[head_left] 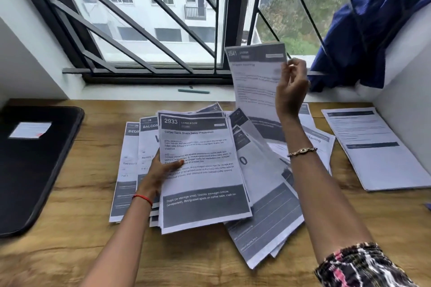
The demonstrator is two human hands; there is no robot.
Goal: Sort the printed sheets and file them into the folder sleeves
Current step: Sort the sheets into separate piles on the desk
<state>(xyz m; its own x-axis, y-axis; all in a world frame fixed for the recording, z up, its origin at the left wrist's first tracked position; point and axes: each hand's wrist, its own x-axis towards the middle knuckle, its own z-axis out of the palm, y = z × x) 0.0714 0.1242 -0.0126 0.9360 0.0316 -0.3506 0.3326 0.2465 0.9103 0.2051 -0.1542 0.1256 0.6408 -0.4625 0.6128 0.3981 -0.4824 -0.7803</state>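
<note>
The right hand (291,91) pinches one printed sheet (254,81) by its edge, fingers (296,65) narrow, raised above the fanned pile (268,205). The left hand (161,170) grips the Living Room stack (203,170), thumb on top. The black folder (35,165) lies on the counter (70,251), well left of those fingers.

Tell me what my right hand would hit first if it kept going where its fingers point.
Probably the window grille, beyond the sheet the right hand pinches; depth is unclear from this view.
</note>
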